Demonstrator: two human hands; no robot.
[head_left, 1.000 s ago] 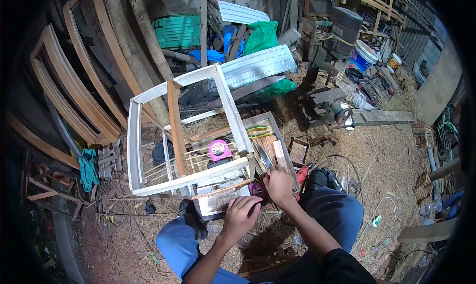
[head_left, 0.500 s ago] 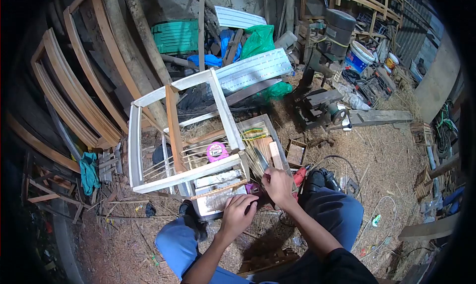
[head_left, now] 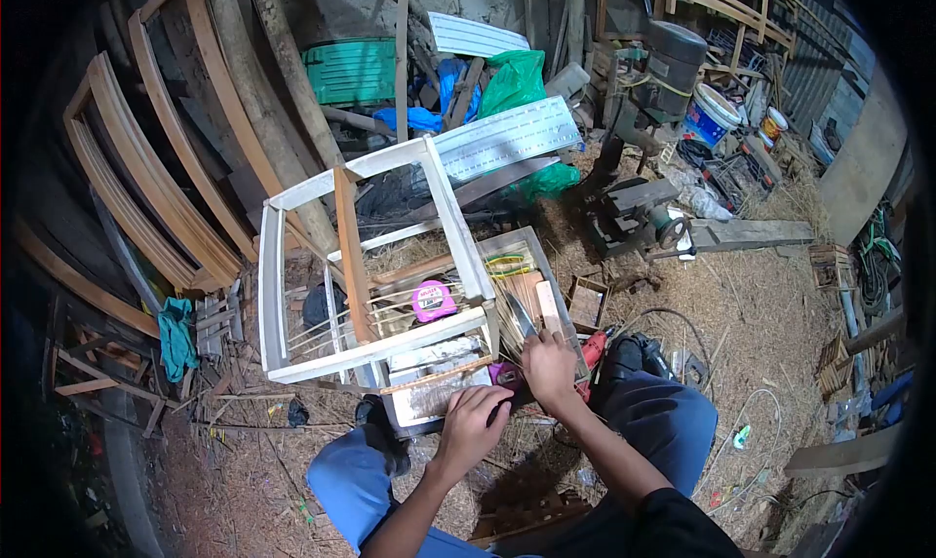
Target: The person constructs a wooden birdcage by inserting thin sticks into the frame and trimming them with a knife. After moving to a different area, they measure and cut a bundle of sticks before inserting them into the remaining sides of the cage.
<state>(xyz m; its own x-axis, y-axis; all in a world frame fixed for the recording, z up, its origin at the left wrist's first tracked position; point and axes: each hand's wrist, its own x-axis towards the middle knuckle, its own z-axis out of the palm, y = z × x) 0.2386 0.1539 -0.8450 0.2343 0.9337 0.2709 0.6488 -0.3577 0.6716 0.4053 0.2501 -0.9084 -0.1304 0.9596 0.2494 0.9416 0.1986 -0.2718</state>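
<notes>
My right hand [head_left: 551, 370] is closed at the near end of a knife [head_left: 524, 314] with a grey metal blade, over an open box [head_left: 532, 238] of thin sticks. The handle is hidden by my fingers. My left hand [head_left: 474, 423] lies at the near edge of a worn white block [head_left: 429, 394], its thumb and fingers apart. A thin wooden strip [head_left: 436, 374] lies across that block, just beyond my left fingers. Beyond it, a white wooden frame [head_left: 380, 348] leans over the box. A pink tape measure [head_left: 432, 301] sits among slender sticks, seen through the frame.
A red power tool [head_left: 593, 348] lies right of the box. Farther right stand a dark metal machine [head_left: 629, 207] and a paint bucket [head_left: 710, 117]. Curved wooden frames [head_left: 146, 188] lean at the left. Shavings cover the floor [head_left: 751, 305].
The view shifts slightly, so the scene sits a little farther right. My right hand turns slightly, with its fingers pointing more into the box. My left hand stays by the white block.
</notes>
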